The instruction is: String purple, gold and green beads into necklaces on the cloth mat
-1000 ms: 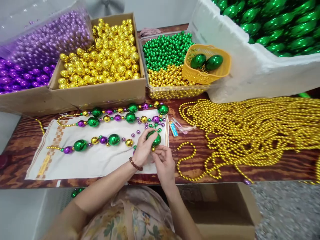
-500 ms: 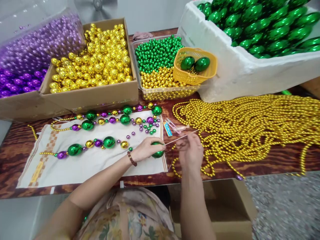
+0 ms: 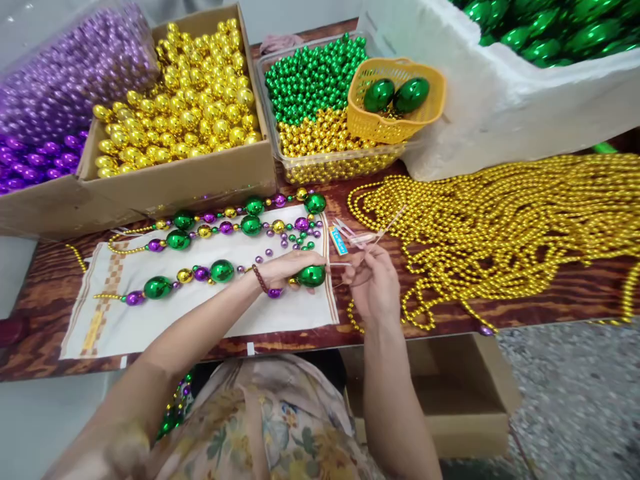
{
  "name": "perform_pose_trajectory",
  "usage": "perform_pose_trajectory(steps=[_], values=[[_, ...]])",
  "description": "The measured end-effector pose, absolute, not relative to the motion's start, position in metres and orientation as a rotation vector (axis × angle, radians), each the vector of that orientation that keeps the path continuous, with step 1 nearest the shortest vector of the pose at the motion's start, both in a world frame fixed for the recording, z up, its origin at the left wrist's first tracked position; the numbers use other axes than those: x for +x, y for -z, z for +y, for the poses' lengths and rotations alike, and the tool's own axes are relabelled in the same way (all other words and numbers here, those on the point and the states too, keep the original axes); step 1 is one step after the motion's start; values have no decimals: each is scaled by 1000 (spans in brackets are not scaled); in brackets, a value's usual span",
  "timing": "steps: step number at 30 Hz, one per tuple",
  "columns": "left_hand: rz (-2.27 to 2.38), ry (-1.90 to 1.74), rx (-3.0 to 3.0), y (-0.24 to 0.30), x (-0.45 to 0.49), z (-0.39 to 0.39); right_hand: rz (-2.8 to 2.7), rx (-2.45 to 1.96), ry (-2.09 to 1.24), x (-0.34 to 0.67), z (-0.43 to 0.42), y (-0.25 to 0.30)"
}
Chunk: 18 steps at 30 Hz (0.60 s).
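Note:
My left hand (image 3: 290,265) lies low over the white cloth (image 3: 200,320), its fingers closed on a large green bead (image 3: 311,275) at the cloth's right edge. Beside that bead sit a purple bead (image 3: 275,292) and a small gold one. My right hand (image 3: 373,283) is just right of it, fingers pinched on a thin needle (image 3: 387,227) that points up and to the right. A fine thread runs from the green bead to this hand. Strung strands of green, gold and purple beads (image 3: 220,230) lie across the cloth.
Boxes of purple beads (image 3: 60,107) and gold beads (image 3: 175,100), a clear tub of small green and gold beads (image 3: 320,113), a yellow basket (image 3: 395,123) and a white foam box (image 3: 500,113) line the back. Gold bead strings (image 3: 505,227) cover the right. A cardboard box (image 3: 450,393) stands below.
My right hand drew the needle and thread out to the right, away from the green bead, then raised it. My left hand kept hold of the green bead and stretched flatter over the cloth.

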<state>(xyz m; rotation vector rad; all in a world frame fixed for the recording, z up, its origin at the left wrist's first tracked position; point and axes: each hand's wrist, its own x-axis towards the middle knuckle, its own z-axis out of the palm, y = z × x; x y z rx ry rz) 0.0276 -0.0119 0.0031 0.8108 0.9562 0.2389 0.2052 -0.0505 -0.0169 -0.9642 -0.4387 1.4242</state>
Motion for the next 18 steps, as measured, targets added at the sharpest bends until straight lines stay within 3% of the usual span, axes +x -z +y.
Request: perform_pose_trajectory(steps=[8,18], values=[[992,-237,1052,11,16,-3,-400,-1046,-1058,252,-60,10],[1073,-19,2431,22,25,-48,-349,-1153,-666,320,-97,4]])
